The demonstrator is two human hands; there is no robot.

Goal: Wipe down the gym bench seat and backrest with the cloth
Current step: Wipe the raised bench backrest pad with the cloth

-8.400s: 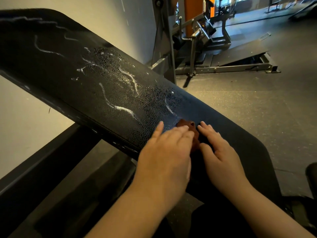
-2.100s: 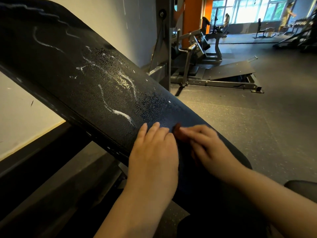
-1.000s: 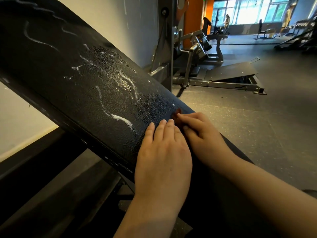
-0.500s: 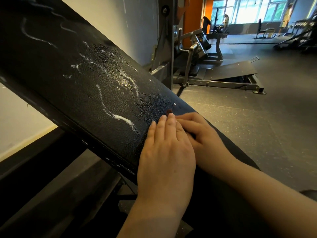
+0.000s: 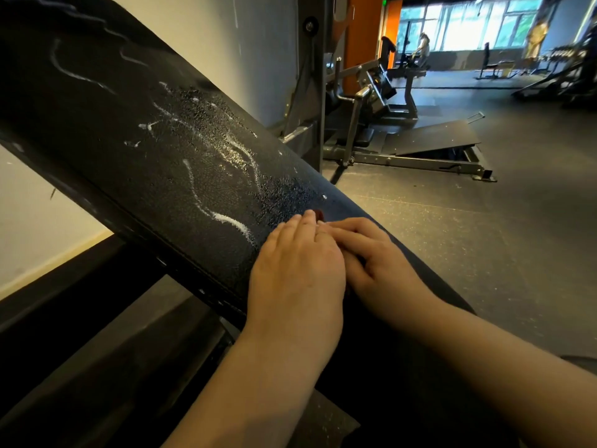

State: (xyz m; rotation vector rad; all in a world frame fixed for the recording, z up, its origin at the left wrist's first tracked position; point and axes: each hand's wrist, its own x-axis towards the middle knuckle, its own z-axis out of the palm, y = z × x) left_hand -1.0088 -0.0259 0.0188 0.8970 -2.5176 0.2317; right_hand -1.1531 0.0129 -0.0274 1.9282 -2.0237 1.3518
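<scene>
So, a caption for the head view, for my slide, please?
Left hand and right hand cover a reddish cloth on the streaked bench pad.
</scene>
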